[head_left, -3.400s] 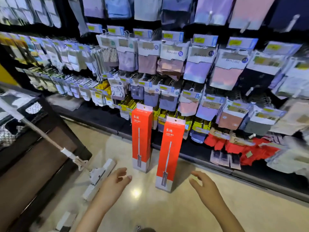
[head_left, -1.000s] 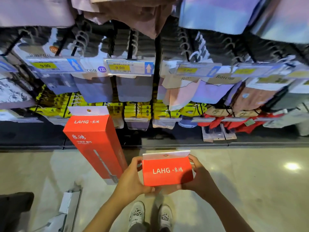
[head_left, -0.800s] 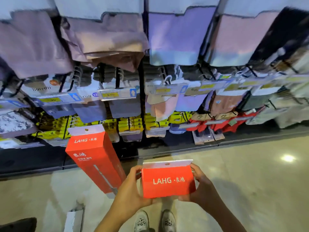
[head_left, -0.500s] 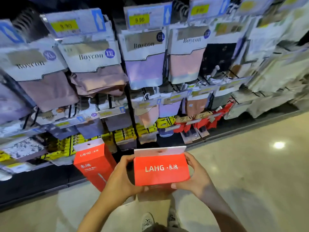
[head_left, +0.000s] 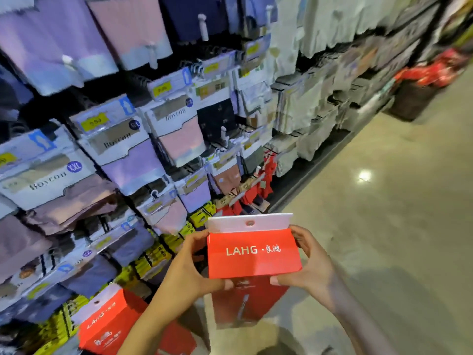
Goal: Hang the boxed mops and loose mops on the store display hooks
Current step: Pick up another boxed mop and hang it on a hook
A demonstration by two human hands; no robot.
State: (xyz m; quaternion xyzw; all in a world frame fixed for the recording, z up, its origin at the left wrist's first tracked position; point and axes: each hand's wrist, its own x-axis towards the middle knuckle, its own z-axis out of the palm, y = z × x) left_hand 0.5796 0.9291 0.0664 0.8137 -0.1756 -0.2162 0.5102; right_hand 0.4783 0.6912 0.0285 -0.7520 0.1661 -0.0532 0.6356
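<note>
Head view: I have the tall red cardboard mop box with the white hang tab (head_left: 253,254) gripped at its top by both hands, left hand (head_left: 188,267) and right hand (head_left: 311,265) curled round opposite sides, in front of the garment wall. I judge the tab hole must face a free hook, box level. A second red mop box (head_left: 107,321) stands lower left.

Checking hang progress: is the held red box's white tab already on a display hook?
No, both hands, left and right, hold the red box clear of the rack, its tab hole empty.
</note>
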